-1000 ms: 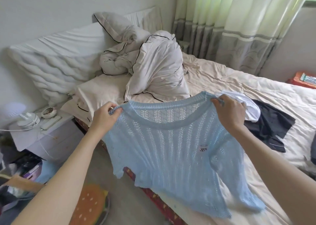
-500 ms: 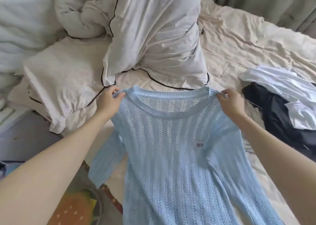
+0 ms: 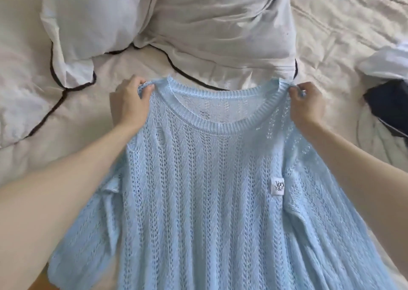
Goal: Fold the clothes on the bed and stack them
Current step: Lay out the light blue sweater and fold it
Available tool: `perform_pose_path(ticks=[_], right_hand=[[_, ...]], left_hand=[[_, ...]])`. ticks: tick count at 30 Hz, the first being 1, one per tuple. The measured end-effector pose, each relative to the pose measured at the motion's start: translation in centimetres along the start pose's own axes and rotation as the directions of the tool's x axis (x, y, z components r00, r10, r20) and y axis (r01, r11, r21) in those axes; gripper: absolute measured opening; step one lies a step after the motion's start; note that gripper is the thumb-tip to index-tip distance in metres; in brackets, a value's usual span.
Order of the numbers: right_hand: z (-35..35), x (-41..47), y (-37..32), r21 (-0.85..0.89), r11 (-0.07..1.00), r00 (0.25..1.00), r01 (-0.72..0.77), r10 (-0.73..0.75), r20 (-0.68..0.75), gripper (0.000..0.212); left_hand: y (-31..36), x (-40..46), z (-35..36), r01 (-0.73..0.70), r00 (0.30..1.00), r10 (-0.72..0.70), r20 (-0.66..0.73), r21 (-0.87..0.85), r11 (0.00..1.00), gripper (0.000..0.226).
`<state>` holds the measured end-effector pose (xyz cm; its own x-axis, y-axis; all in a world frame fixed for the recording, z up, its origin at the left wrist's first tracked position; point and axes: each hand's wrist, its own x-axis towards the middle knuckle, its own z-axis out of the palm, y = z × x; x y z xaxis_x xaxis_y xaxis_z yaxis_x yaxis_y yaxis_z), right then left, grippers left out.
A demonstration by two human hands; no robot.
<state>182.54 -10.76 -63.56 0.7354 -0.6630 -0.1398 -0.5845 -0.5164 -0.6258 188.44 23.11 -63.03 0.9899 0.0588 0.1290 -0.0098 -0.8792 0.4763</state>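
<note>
Rumpled cream bed (image 3: 331, 35), duvet (image 3: 209, 24) bunched at head. Blue knit sweater (image 3: 198, 190) now lowered onto it, no longer aloft, left hand (image 3: 130, 104) and right hand (image 3: 309, 106) fingers pinching shoulders. Spread flat, ready for folding.

I am reaching both bare forearms forward from the lower corners of the view, the two converging slightly toward the middle. My left hand (image 3: 130, 104) is showing its back to the camera with the fingers curling under and the thumb pressing on top, pinching a shoulder of the light blue knit sweater (image 3: 205, 201). My right hand (image 3: 308, 104) is doing the same at the other shoulder, knuckles up, fingertips bunching the knit, and both wrists are sitting level with each other
</note>
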Motion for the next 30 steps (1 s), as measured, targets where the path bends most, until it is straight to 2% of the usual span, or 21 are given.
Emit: perform_pose_path(ticks=[6,9,13,18,20,23,25,30], right_hand=[[4.5,1.8,3.7,-0.082,0.996,0.999,-0.034,0.033,-0.014,0.028],[6.0,1.9,4.8,-0.167,0.986,1.000,-0.017,0.014,-0.018,0.027],[6.4,2.0,5.0,-0.243,0.970,0.999,0.027,-0.031,-0.012,0.027],[4.9,0.4,4.2,-0.367,0.921,0.991,0.134,-0.128,0.040,0.037],[4.1,-1.6,4.1,-0.384,0.897,0.975,0.221,-0.204,0.086,0.043],[3.4,-6.7,3.8,-0.378,0.858,0.933,0.349,-0.281,0.223,0.049],[3.1,-11.4,3.8,-0.341,0.843,0.891,0.416,-0.304,0.336,0.051],[3.4,-22.7,3.6,-0.235,0.823,0.767,0.518,-0.324,0.554,0.050]], left_hand=[[-1.6,0.8,5.9,0.033,0.998,-0.040,0.055,0.122,0.992,0.026],[-2.3,0.7,7.1,-0.029,0.995,0.008,0.098,0.213,0.977,0.028],[-2.3,1.0,6.9,-0.113,0.984,0.071,0.165,0.256,0.960,0.031],[-2.4,0.0,4.1,-0.185,0.959,0.121,0.258,0.240,0.953,0.039],[-3.1,-1.3,2.6,-0.137,0.962,0.077,0.262,0.216,0.967,0.044],[-4.9,-4.8,-0.1,0.054,0.959,-0.077,0.273,0.092,0.994,0.046],[-6.6,-7.9,-2.2,0.150,0.936,-0.175,0.305,0.102,0.983,0.044],[-11.7,-14.9,-6.7,0.286,0.874,-0.321,0.364,0.148,0.947,0.029]])
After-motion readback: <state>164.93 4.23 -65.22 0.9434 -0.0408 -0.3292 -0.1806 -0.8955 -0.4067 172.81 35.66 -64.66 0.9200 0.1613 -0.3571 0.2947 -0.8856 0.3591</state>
